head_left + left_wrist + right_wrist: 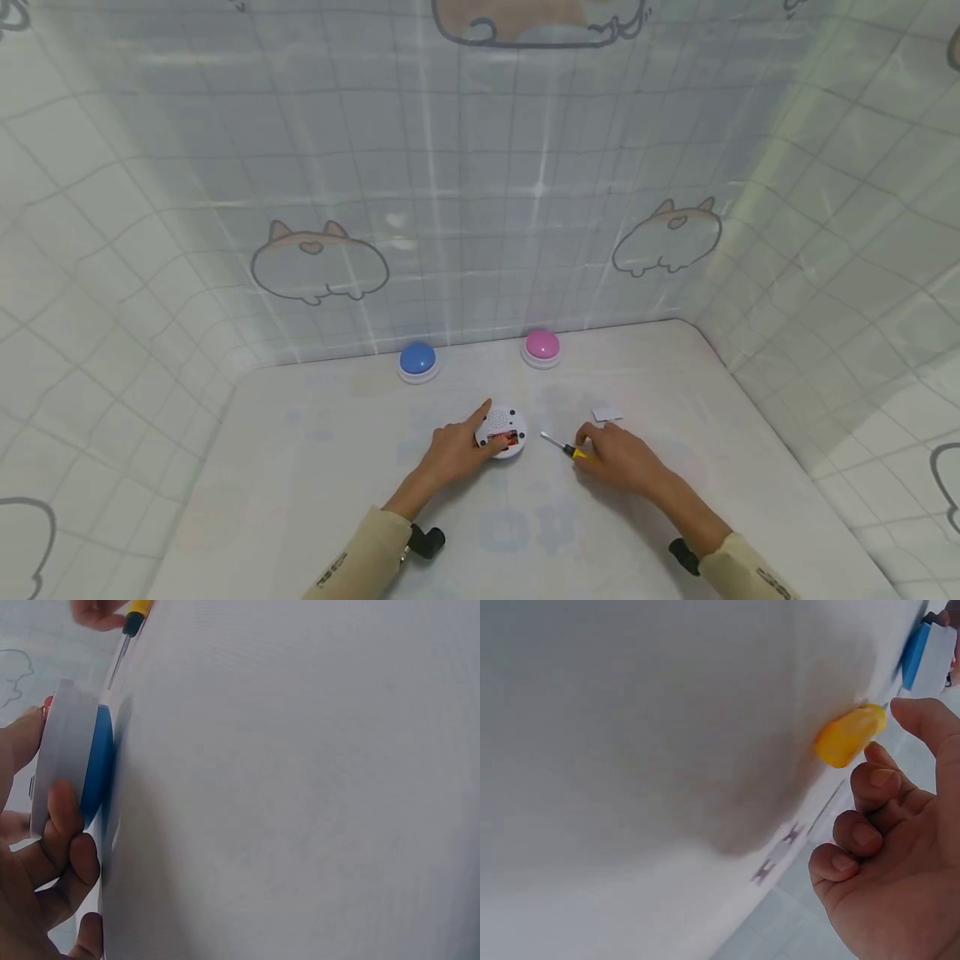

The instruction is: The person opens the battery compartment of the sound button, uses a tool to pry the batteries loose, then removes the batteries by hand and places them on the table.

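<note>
My left hand (452, 450) grips a round white push button (497, 418) turned upside down. Its underside faces up, with red batteries (513, 437) showing in a recess and my thumb lying over part of it. In the left wrist view the button's blue dome (97, 765) faces the table, and fingers curl against its side. A screwdriver (567, 451) with a yellow and black handle lies beside my right hand (618, 457), its metal tip toward the button. In the right wrist view a gap shows between thumb and forefinger near the yellow handle (847, 739); the other fingers are loosely curled.
A small white rectangular piece (607, 413) lies beyond my right hand. Toward the back of the white table (315, 467) stand a blue push button (417, 360) and a pink push button (542, 347). Grid-patterned sheeting (487, 208) rises behind and on both sides.
</note>
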The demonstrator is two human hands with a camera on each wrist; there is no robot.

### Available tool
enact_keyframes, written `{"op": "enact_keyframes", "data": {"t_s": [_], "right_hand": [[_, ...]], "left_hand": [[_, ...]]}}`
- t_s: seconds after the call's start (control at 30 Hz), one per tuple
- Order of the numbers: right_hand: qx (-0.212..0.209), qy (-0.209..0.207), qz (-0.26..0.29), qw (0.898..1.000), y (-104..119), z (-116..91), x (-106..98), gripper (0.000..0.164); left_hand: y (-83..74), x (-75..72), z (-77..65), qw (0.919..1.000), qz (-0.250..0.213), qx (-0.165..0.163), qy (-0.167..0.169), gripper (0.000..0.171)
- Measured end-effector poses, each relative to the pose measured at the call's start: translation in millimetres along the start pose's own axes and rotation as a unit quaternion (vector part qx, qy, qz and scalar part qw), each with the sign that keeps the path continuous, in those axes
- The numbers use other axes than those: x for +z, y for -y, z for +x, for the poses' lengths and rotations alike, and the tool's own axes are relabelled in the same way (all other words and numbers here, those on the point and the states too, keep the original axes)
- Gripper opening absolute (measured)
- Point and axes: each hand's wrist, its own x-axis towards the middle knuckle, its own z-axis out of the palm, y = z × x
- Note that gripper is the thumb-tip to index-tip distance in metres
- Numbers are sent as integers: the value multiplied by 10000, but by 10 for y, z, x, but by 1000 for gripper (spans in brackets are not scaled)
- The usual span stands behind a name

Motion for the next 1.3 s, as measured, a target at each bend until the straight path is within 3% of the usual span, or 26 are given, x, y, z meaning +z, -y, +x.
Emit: {"op": "enact_keyframes", "data": {"t_s": [0.17, 0.47, 0.63, 1.3], "right_hand": [[-217, -113, 212, 9995, 112, 73, -53, 28], [-1158, -484, 471, 9910, 396, 200, -67, 25], [-1457, -548, 561, 9862, 503, 282, -33, 26], [-1606, -308, 788, 9834, 655, 425, 39, 25]], "left_hand": [[-10, -5, 6, 9998, 65, -161, 93, 86], [-14, -3, -14, 9995, 162, -255, 96, 100], [-17, -5, -28, 9995, 196, -252, 83, 100], [-36, -2, -57, 9992, 383, -48, -46, 101]]}}
